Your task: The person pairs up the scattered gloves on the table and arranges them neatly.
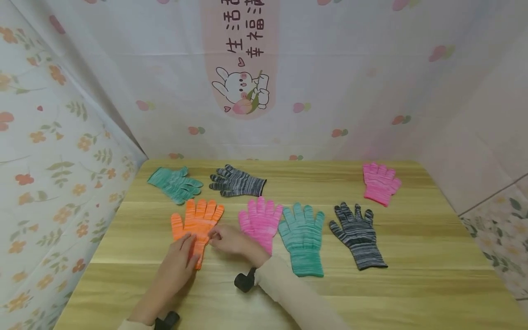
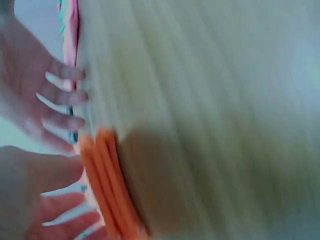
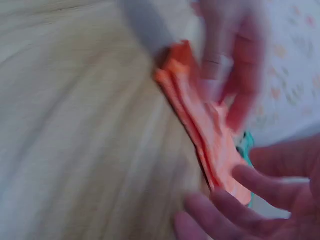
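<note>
An orange knit glove (image 1: 197, 224) lies on the table with its fingers pointing away and its cuff looking narrow and creased. My left hand (image 1: 178, 262) is over the left side of that cuff, thumb and fingers relaxed and apart. On the other side, my right hand (image 1: 230, 239) is at the glove's right edge, its fingers loosely bent and spread in the right wrist view. Creased folds of the orange glove (image 2: 112, 185) show beside the left thumb in the left wrist view. Under my right forearm, a pink glove (image 1: 261, 220) is partly hidden.
A teal glove (image 1: 306, 243) and a dark grey striped glove (image 1: 360, 238) lie to the right. Farther back are another teal glove (image 1: 175, 183), another grey one (image 1: 237, 181) and a second pink one (image 1: 380, 183). Patterned cloth (image 1: 330, 82) hangs behind the wooden table (image 1: 420, 284).
</note>
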`<state>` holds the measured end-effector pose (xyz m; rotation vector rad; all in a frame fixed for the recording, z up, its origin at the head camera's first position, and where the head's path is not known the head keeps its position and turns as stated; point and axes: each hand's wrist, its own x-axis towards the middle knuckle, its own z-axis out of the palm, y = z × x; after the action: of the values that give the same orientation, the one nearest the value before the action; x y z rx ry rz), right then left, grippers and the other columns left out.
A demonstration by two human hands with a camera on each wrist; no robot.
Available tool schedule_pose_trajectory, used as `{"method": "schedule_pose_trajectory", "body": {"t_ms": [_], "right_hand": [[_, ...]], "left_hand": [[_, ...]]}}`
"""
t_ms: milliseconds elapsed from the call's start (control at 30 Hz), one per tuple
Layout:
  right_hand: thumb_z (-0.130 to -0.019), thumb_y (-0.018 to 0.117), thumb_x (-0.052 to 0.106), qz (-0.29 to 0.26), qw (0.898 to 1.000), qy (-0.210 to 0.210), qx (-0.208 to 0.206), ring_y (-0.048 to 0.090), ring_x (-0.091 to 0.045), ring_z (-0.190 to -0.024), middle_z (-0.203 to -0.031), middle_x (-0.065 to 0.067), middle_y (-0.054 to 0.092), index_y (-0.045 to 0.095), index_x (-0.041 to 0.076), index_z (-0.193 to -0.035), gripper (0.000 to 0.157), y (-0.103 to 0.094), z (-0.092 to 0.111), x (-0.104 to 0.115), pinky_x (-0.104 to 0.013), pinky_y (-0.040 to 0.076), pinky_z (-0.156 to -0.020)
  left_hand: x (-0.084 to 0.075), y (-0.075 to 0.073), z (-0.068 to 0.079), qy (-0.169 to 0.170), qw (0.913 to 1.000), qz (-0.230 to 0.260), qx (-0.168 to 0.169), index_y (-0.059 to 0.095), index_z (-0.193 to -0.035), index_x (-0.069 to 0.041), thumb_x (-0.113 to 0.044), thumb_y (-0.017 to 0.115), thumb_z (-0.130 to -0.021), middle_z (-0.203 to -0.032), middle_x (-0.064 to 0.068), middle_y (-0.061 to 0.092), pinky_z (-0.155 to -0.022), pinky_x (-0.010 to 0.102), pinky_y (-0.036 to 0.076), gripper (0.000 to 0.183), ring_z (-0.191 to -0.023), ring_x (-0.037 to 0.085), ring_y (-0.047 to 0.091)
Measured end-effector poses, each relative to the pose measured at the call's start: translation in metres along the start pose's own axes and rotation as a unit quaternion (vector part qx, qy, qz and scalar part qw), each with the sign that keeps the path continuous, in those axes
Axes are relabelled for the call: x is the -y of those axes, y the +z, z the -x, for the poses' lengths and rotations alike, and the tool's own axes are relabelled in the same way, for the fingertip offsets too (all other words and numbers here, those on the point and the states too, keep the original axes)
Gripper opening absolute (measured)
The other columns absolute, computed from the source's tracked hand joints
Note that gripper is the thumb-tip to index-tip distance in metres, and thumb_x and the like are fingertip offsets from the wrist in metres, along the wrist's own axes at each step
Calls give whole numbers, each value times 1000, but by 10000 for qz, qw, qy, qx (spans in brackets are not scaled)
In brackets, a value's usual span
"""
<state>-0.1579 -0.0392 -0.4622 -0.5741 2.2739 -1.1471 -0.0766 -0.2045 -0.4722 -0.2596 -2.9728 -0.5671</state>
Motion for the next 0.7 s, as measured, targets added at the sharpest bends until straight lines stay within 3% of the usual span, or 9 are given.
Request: {"method": "schedule_pose_trajectory", "body": {"t_ms": [67,133,200,300,400,500,700], "right_hand": [[-92,53,14,1103,9928,-444,-154,57,-17,-97,-111,-9,59,62,4,-113,25,2,6,5,-22,48,-79],[-91,51,15,1939,9781,-687,-323,52,-20,-108,-122,-10,53,61,7,-116,28,7,11,10,-25,46,-87],[-92,50,16,2463,9658,-770,-251,46,-25,-118,-132,-10,46,58,11,-123,33,11,16,13,-31,44,-94],[-94,49,24,3093,9476,-798,57,37,-26,-131,-145,-6,37,53,22,-132,38,17,20,16,-38,39,-103],[-95,49,31,3267,9409,-755,478,31,-25,-136,-151,-1,31,48,28,-136,41,20,23,18,-40,34,-108],[-94,49,36,3355,9369,-691,705,26,-25,-139,-153,2,25,46,31,-137,43,20,23,17,-37,27,-113],[-94,51,34,3506,9320,-607,696,22,-28,-141,-155,5,19,42,33,-140,47,18,19,11,-41,23,-114]], "left_hand": [[2,-6,0,-154,9990,323,-252,51,-123,10,-6,62,-86,-125,28,50,-89,55,45,41,-113,43,47],[3,-14,1,-408,9977,469,-285,54,-119,9,-4,62,-86,-122,28,52,-87,56,45,37,-111,44,48],[4,-20,3,-659,9966,489,-36,57,-117,9,-4,61,-86,-121,29,53,-86,57,45,34,-110,46,49],[5,-24,6,-857,9936,402,618,57,-118,9,-6,59,-88,-125,30,51,-90,58,43,34,-113,48,48],[9,-21,9,-838,9913,463,908,55,-122,8,-3,57,-89,-131,29,47,-94,59,40,35,-117,48,45],[13,-17,13,-839,9912,641,799,52,-127,7,0,52,-90,-136,26,44,-97,60,37,37,-121,47,42],[19,-12,14,-813,9912,825,636,48,-131,5,4,48,-91,-138,26,42,-99,61,33,40,-123,47,40]]}}
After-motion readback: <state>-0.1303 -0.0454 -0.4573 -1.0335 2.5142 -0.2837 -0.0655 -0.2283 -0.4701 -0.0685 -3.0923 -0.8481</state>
